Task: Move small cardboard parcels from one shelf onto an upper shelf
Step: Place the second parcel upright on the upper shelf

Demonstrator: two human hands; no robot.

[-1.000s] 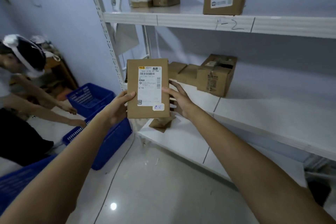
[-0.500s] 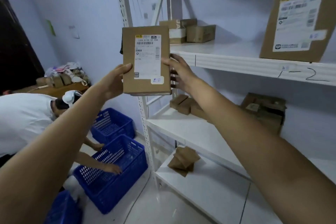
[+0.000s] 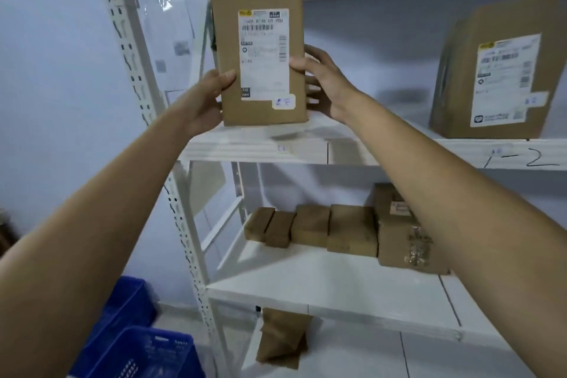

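Observation:
I hold a flat brown cardboard parcel (image 3: pixel 260 55) upright, its white shipping label facing me. My left hand (image 3: pixel 205 98) grips its left edge and my right hand (image 3: pixel 325 83) grips its right edge. The parcel's bottom edge is at the front left of the upper white shelf (image 3: pixel 399 152), just above or touching the board; I cannot tell which. On the shelf below (image 3: pixel 352 285) stands a row of several small brown parcels (image 3: pixel 310 225), partly hidden behind my right forearm.
A bigger labelled box (image 3: pixel 497 77) stands on the upper shelf to the right. The perforated white shelf post (image 3: pixel 147 107) rises left of the parcel. A crumpled brown parcel (image 3: pixel 282 337) lies on the lowest shelf. Blue plastic crates (image 3: pixel 135 347) sit on the floor at lower left.
Both hands have raised the parcel from the level of the lower shelf up to the upper shelf and carried it rightward over its front edge. My view has tilted up; the other person is out of sight.

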